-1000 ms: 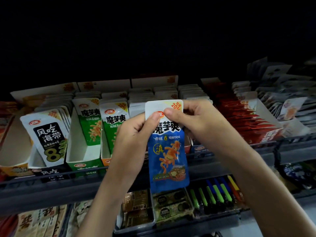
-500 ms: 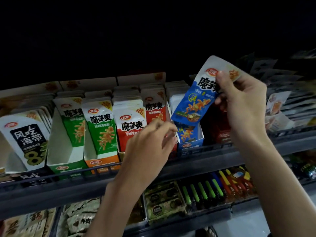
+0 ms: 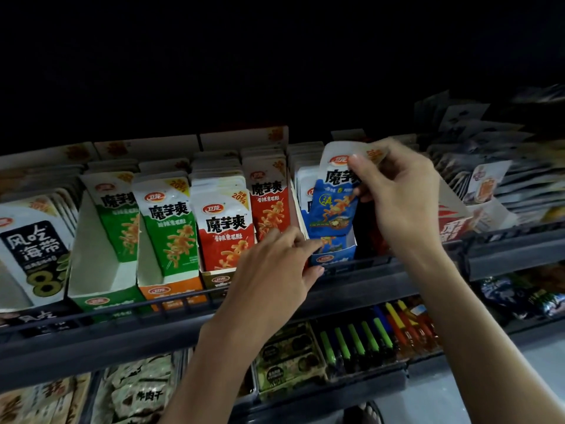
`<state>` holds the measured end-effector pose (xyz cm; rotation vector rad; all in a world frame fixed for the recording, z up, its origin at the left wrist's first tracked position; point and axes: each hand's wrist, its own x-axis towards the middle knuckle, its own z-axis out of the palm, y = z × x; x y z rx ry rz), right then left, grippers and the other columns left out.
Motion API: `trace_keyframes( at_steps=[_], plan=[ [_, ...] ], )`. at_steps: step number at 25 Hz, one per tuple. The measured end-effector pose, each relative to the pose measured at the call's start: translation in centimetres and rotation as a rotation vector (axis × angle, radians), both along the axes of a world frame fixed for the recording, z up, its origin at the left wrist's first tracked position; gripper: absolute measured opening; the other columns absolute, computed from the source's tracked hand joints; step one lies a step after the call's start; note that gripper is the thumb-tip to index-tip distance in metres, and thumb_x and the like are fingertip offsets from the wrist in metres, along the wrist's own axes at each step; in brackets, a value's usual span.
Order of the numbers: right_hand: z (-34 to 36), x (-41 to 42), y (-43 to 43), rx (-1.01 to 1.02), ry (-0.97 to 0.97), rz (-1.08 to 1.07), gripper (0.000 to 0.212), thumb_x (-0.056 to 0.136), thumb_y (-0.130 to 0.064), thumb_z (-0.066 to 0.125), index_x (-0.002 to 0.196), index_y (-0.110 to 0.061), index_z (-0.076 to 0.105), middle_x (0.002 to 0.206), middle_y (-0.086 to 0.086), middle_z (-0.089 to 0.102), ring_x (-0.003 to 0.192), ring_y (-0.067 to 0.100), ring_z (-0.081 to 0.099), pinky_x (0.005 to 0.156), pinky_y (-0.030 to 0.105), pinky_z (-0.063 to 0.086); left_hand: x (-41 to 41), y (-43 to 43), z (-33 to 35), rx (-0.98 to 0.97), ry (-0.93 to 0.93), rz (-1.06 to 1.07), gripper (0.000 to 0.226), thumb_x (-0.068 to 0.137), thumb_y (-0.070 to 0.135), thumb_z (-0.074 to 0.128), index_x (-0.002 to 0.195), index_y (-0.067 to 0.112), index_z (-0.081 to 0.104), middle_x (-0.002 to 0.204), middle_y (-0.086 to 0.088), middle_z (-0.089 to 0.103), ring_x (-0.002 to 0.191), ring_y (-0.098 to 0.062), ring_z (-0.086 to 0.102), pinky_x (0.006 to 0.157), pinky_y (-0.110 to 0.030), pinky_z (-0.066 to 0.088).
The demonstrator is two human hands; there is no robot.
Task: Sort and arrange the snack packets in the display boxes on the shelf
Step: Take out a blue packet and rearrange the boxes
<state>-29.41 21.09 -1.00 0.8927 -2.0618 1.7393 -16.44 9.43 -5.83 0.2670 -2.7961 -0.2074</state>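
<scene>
Right hand (image 3: pixel 397 194) pinches blue packet (image 3: pixel 333 206) by its top, lower end at blue display box (image 3: pixel 336 255) mouth. Left hand (image 3: pixel 275 270), at box's 8 o'clock, loosely curled, empty.

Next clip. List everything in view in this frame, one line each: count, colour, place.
blue packet: one, blue and white, upright over the blue display box
blue display box: one, blue, upper shelf, centre-right
red packets: two rows, count unclear, red and white, left of the blue display box
green packets: two rows, green and white, left of the red packets
black-label packets: one row, black and white, far left
red box: one, red, upper shelf, right
slim sticks: several, green, blue, yellow, red, lower shelf
left hand: at the blue display box's front corner, grip unclear
right hand: pinches the blue packet's top
</scene>
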Motion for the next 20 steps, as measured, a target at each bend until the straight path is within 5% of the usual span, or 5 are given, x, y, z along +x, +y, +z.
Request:
trace_keyframes(
  at_steps=[6, 9, 11, 16, 20],
  plan=[
    [-1.2, -0.6, -0.2, 0.336, -0.005, 0.008, 0.015, 0.092, -0.029, 0.067, 0.080, -0.020, 0.067, 0.068, -0.002, 0.069, 0.065, 0.010, 0.067, 0.065, 0.040, 0.056, -0.3, 0.1, -0.1, 0.015, -0.024, 0.019, 0.055, 0.097, 0.054, 0.039, 0.147, 0.035, 0.030, 0.130, 0.013, 0.042, 0.118, -0.009, 0.038, 0.078, -0.028, 0.027],
    [-1.9, -1.0, -0.6, 0.429, -0.007, -0.007, 0.006, 0.089, -0.021, 0.070, 0.091, -0.016, 0.069, 0.080, -0.002, 0.071, 0.071, 0.007, 0.066, 0.066, 0.024, 0.055, -0.1, 0.1, -0.2, 0.037, -0.023, 0.009, 0.054, 0.097, 0.054, 0.039, 0.147, 0.034, 0.031, 0.130, 0.013, 0.042, 0.118, -0.009, 0.037, 0.080, -0.028, 0.030],
    [-2.2, -1.1, -0.7, 0.449, 0.014, -0.034, 0.021, 0.085, -0.017, 0.075, 0.105, -0.016, 0.066, 0.090, -0.003, 0.070, 0.075, 0.003, 0.062, 0.062, 0.007, 0.047, -0.2, 0.1, -0.2, 0.045, -0.024, 0.011, 0.055, 0.097, 0.054, 0.038, 0.148, 0.033, 0.030, 0.131, 0.012, 0.042, 0.119, -0.010, 0.037, 0.084, -0.028, 0.033],
    [-2.7, -0.9, -0.9, 0.414, 0.023, -0.027, 0.054, 0.076, -0.013, 0.082, 0.113, -0.021, 0.044, 0.099, 0.001, 0.062, 0.082, 0.012, 0.062, 0.065, 0.023, 0.051, -0.3, 0.3, -0.1, 0.020, -0.044, 0.017, 0.059, 0.096, 0.056, 0.038, 0.149, 0.033, 0.026, 0.131, 0.009, 0.042, 0.120, -0.012, 0.036, 0.083, -0.030, 0.032],
    [-2.5, -0.4, -1.0, 0.407, 0.062, -0.079, 0.065, 0.075, -0.013, 0.083, 0.122, -0.021, 0.039, 0.116, 0.003, 0.049, 0.085, 0.004, 0.052, 0.066, 0.011, 0.039, -0.4, 0.2, -0.2, 0.011, -0.042, 0.010, 0.060, 0.096, 0.057, 0.038, 0.149, 0.033, 0.026, 0.129, 0.009, 0.042, 0.119, -0.012, 0.037, 0.085, -0.030, 0.034]
  ],
)
